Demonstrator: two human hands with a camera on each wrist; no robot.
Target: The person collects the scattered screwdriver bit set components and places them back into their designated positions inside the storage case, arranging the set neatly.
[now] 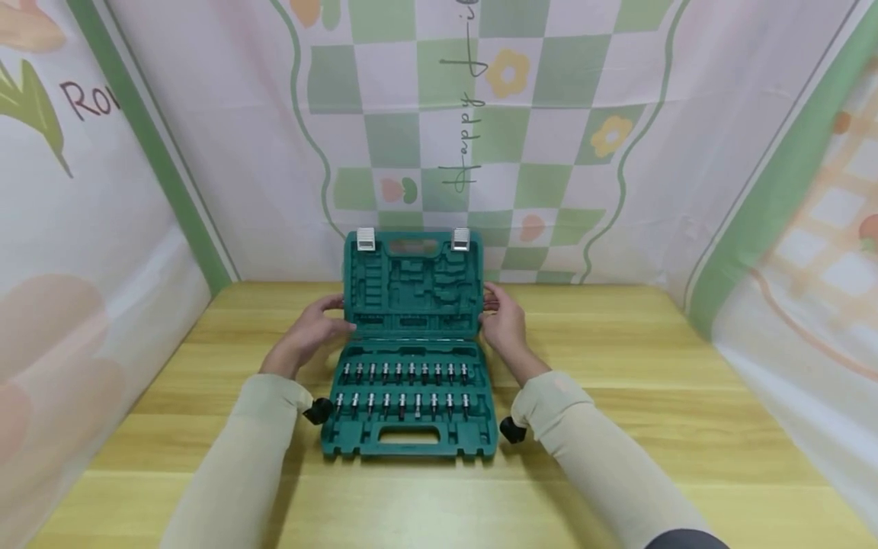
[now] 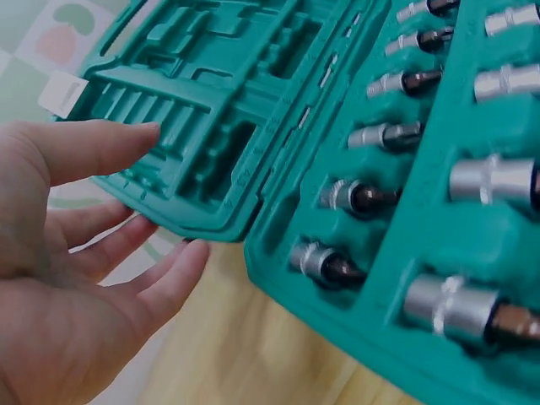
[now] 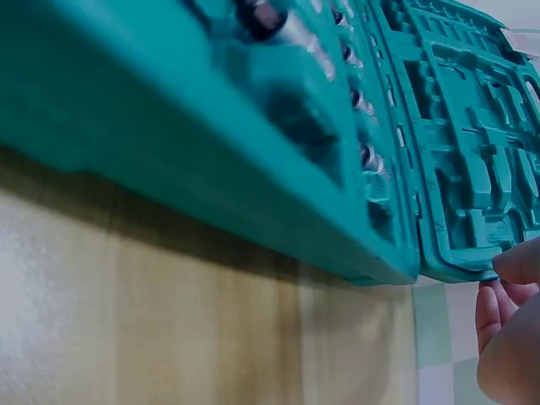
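Observation:
A green socket case lies unfolded on the table, its lid raised at the back with two pale latches at its top. Two rows of silver bit sockets with dark tips sit in the base. At the lid's left edge is my left hand, its thumb stretched over the inner face and its loosely extended fingers by the outer edge. My right hand pinches the opposite edge, thumb in front and fingers partly behind. The lid's moulded recesses hold no sockets.
The wood-grain table carries the case. Behind it hangs a checkered green and white cloth, with printed cloth on both sides too. Black wrist mounts stand close to the case's sides.

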